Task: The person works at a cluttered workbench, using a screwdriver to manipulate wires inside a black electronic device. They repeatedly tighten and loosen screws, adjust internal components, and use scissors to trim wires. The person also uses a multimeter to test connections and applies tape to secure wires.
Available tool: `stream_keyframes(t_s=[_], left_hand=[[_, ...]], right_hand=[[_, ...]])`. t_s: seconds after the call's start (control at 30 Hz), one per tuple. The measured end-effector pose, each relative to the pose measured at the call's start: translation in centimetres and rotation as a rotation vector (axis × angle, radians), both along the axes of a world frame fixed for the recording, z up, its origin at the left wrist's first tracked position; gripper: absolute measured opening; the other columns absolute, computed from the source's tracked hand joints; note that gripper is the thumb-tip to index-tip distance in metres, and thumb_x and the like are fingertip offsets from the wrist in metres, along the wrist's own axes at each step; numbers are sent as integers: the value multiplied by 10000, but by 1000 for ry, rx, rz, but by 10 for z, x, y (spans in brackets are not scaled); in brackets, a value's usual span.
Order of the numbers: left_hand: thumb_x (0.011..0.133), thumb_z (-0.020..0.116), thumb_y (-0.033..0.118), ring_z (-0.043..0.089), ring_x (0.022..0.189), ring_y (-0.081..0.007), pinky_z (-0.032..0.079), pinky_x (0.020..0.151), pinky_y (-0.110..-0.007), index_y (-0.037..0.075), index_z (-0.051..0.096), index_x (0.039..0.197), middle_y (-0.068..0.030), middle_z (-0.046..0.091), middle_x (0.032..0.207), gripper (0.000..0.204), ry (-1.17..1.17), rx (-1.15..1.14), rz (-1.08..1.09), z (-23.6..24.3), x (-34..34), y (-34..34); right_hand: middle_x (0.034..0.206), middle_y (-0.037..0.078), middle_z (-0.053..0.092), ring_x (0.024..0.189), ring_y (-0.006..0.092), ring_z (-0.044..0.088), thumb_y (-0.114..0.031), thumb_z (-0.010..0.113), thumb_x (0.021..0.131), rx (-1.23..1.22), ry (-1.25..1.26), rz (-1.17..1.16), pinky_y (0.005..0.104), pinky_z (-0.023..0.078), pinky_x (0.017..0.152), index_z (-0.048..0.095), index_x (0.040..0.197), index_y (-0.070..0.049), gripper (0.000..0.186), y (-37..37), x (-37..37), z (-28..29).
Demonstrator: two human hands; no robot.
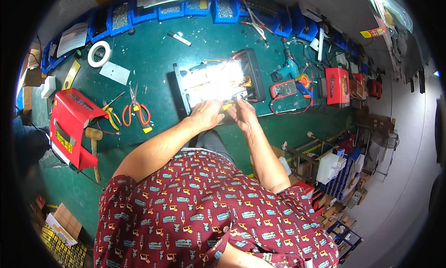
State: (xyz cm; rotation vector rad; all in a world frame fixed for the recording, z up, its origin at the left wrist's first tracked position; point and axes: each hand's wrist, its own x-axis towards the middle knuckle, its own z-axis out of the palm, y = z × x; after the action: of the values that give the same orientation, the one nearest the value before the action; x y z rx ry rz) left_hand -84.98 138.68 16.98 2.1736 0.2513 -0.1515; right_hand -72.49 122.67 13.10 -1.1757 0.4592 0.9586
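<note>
An opened electrical unit [257, 75] with black end panels stands at the front edge of the green bench, its inside washed out by glare. Bundled orange and yellow wires show at its right end. At the unit's near side, my left hand [208, 114] is closed, its fingertips partly hidden. Just beside it, my right hand [243, 115] has its fingers bent against the same near side. Between the two hands a small yellow piece [226, 106] shows; its kind is too small to tell. Both hands seem to grip something that I cannot make out.
Left on the bench are red-handled pliers [134, 111], yellow-handled cutters [111, 117], a mallet [94, 135], a red cover [69, 128] and a tape roll [99, 54]. Right are a teal power drill [286, 68] and a red multimeter [283, 89]. Blue bins [120, 18] line the back.
</note>
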Motion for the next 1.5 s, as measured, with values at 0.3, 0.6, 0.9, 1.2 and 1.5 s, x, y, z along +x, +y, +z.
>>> stream_keyframes(t_s=[0.3,0.6,0.9,1.2,1.5], left_hand=[[871,651,313,662,965,-423,517,839,-485,-40,546,1185,-269,677,985,484,61,-92,-48,-10,16,-4],[893,600,164,676,933,-399,527,822,-473,-22,651,1035,-242,689,974,239,-53,35,109,12,68,-22],[891,596,22,680,840,-154,534,760,-287,-49,665,1028,-118,721,927,169,-84,-639,388,-56,139,-78],[823,536,-82,689,829,-125,538,752,-286,-10,657,1080,-80,744,913,294,-63,-466,430,-42,148,-88],[871,596,-30,649,784,-73,515,707,-247,7,669,1093,-22,715,881,236,-114,-656,446,-63,146,-88]], right_hand=[[856,108,693,743,170,705,-129,745,893,-85,-105,0,274,605,628,585,935,-40,188,-13,-9,-17],[892,57,700,722,146,692,-165,608,985,-58,-168,118,272,583,610,636,985,-76,94,-19,-11,-32],[993,58,693,866,169,694,-144,592,983,-104,-215,53,352,617,683,618,1103,-33,166,-13,-15,-14],[840,38,672,676,136,656,-168,642,934,-136,-309,83,295,549,531,633,1024,-31,164,-19,-19,-43],[829,31,669,662,89,621,-174,723,885,-221,-225,231,240,552,565,632,969,-50,175,-61,-53,-37]])
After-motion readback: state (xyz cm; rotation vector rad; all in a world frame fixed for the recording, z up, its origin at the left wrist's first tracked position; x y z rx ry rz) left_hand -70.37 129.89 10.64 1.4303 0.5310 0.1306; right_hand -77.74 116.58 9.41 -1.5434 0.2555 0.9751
